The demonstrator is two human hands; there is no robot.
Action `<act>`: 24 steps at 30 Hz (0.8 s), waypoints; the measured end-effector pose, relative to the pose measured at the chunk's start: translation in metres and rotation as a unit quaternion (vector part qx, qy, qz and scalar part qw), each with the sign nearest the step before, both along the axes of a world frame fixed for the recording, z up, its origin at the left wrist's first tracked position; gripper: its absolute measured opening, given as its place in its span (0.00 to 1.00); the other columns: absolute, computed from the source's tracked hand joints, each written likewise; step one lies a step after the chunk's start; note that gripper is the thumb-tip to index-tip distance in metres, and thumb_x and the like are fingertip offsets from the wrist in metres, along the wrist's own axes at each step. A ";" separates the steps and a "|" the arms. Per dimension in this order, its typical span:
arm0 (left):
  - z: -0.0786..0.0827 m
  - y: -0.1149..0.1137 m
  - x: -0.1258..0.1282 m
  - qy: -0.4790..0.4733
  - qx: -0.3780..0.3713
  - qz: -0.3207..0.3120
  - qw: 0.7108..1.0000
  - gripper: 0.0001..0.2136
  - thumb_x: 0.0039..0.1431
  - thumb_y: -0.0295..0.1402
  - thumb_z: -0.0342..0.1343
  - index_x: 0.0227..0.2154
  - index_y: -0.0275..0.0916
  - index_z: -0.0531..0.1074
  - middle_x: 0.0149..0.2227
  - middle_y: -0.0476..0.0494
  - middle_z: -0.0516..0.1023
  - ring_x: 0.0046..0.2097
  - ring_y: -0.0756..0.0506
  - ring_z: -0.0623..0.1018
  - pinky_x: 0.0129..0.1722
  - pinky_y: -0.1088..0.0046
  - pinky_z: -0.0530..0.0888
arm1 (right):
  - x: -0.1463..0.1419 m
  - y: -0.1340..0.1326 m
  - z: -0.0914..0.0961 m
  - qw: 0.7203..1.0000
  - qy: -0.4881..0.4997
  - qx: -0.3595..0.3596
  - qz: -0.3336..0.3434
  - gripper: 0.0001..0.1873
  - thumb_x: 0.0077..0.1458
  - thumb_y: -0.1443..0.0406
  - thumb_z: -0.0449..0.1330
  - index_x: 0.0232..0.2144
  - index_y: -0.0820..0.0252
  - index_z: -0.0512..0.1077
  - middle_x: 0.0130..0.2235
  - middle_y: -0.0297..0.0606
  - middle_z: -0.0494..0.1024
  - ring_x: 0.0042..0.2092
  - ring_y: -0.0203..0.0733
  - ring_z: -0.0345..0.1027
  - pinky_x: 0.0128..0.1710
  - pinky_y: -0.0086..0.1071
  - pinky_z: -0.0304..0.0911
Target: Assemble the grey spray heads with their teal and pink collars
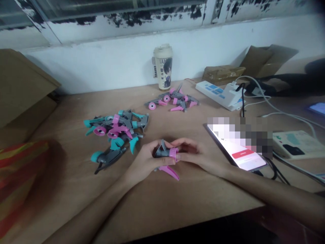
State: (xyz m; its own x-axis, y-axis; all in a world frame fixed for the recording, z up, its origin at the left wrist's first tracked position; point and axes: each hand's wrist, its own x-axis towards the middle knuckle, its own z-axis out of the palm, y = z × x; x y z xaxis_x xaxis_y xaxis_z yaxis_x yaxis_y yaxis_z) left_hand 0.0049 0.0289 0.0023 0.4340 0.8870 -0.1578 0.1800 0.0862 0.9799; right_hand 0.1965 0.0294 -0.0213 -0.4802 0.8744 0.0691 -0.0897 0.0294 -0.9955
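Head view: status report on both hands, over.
Left hand gripping gray-and-pink plastic spray head. Right hand pinching its pink round collar. Lit rectangular phone close by, right side.

Apparent workshop, table (203, 200) against white wall (106, 67), spray heads (119, 129) in two heaps, power strip (215, 93) near the far edge, cardboard (22, 81) at the left edge.

A grey trigger-spray head (164, 153) is held tipped on its side, its pink collar (173, 154) turned right, its pink trigger (169, 172) slanted toward the lower right.
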 end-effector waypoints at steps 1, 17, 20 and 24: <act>0.000 0.000 0.000 0.001 0.003 0.000 1.000 0.13 0.44 0.29 0.64 0.34 0.36 0.71 0.29 0.50 0.71 0.32 0.50 0.70 0.31 0.76 0.67 | 0.000 0.000 0.000 1.000 0.002 -0.004 -0.001 0.15 0.47 0.65 0.64 0.40 0.54 0.71 0.42 0.34 0.75 0.45 0.38 0.69 0.49 0.40 0.65; -0.003 -0.002 0.003 0.007 0.043 0.009 0.999 0.14 0.48 0.31 0.63 0.38 0.37 0.71 0.38 0.46 0.74 0.40 0.46 0.73 0.40 0.71 0.69 | -0.003 0.003 -0.007 0.997 0.070 -0.017 0.007 0.15 0.49 0.68 0.62 0.41 0.53 0.69 0.45 0.34 0.72 0.48 0.38 0.67 0.50 0.39 0.64; -0.001 -0.003 0.006 -0.014 0.057 -0.001 0.998 0.15 0.50 0.30 0.61 0.42 0.38 0.70 0.47 0.42 0.73 0.50 0.42 0.71 0.51 0.66 0.65 | -0.004 0.003 -0.006 0.997 0.077 -0.010 -0.003 0.17 0.48 0.69 0.62 0.42 0.53 0.67 0.47 0.35 0.71 0.51 0.39 0.65 0.54 0.42 0.58; 0.000 -0.005 0.007 -0.032 0.038 -0.021 0.999 0.16 0.53 0.32 0.59 0.46 0.39 0.68 0.50 0.41 0.71 0.53 0.42 0.69 0.54 0.66 0.63 | -0.003 0.004 -0.011 0.997 0.077 0.001 -0.009 0.17 0.48 0.68 0.62 0.41 0.52 0.66 0.47 0.34 0.71 0.50 0.40 0.65 0.54 0.43 0.57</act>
State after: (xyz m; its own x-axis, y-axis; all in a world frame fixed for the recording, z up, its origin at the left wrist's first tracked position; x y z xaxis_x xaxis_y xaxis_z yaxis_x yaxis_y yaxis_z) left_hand 0.0121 0.0242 0.0024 0.4776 0.8765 -0.0610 0.1190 0.0043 0.9929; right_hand 0.1933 0.0338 -0.0324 -0.4484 0.8825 0.1420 -0.2407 0.0338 -0.9700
